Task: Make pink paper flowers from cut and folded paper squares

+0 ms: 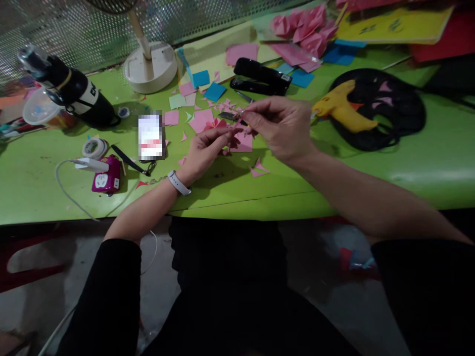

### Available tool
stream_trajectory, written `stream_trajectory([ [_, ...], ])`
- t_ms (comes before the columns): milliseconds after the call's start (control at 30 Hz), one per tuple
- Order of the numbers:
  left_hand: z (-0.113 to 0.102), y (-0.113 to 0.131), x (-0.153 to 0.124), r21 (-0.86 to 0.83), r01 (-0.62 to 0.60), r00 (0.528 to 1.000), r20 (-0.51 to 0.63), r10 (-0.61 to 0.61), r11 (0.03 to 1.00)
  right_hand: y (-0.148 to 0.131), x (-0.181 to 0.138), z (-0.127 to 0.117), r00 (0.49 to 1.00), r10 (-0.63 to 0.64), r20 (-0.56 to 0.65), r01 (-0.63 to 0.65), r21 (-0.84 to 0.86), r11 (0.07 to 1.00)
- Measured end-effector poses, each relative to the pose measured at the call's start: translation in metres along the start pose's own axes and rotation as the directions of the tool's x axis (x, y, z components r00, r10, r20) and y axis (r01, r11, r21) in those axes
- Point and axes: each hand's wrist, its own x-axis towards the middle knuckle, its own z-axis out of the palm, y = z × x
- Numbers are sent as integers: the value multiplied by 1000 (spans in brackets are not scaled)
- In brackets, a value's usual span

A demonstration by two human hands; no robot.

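Over scattered pink paper scraps, both hands meet above the green table. My left hand (210, 148) is closed in a pinch on what looks like a small piece of pink paper, mostly hidden by the fingers. Slightly higher, my right hand (284, 126) pinches something tiny between thumb and forefinger; I cannot make it out. A folded pink paper flower (215, 124) lies just behind the left fingers. Square pink sheets (202, 120) are spread around. Behind the hands lies a black stapler (261, 76), with blue paper squares (215, 92) to its left.
On the right, a yellow glue gun (345, 109) rests on a black pouch-like item (404, 113). A lit phone (150, 136), tape roll (94, 147), purple socket adapter (106, 175), black bottle (79, 91) and white fan base (150, 66) stand left. Pink paper flowers (304, 27) lie behind.
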Motion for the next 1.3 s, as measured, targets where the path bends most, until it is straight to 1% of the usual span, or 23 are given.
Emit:
stream_trajectory([
  [67,0,0,1,-5,8,1000,-9,-8,1000,1,0,-1,1000,29,2,-29,-3,1000],
  [133,0,0,1,-7,11,1000,-18,-11,1000,4,0,-2,997,69,47,-70,23,997],
  [200,0,0,1,-6,10,1000,-15,-10,1000,6,1,-3,995,69,68,-73,51,996],
  [367,-1,0,0,-9,-6,1000,18,6,1000,5,3,-2,999,-30,23,29,54,998],
  [433,-1,-1,0,-11,-5,1000,-11,5,1000,1,5,-2,999,-46,-2,46,51,998],
  [467,-2,-1,1,-13,-5,999,-38,5,1000,-2,5,-2,998,-60,-33,62,35,997],
  [567,-4,-3,3,-21,4,994,-111,-6,1000,-6,5,-3,990,-109,-84,105,-50,993],
  [633,-5,-3,5,-30,20,991,-129,-24,999,-5,3,-4,992,-121,-47,116,-89,989],
  [700,-5,-2,5,-38,28,991,-133,-33,999,-3,1,-3,995,-100,20,102,-141,985],
  [800,-5,-1,4,-34,6,991,-131,-10,999,2,0,-4,994,-74,82,92,-250,964],
  [867,-5,-1,4,-33,-19,992,-122,15,999,5,2,-5,992,-67,103,94,-282,955],
  [1100,-5,-7,5,-45,-90,993,-87,86,995,10,9,-7,977,-104,186,157,-299,941],
  [1200,-6,-7,6,-49,-126,989,-79,122,991,10,10,-8,974,-113,197,170,-302,938],
  [1300,-6,-7,6,-57,-137,989,-69,133,989,10,10,-9,971,-116,210,174,-282,944],
])
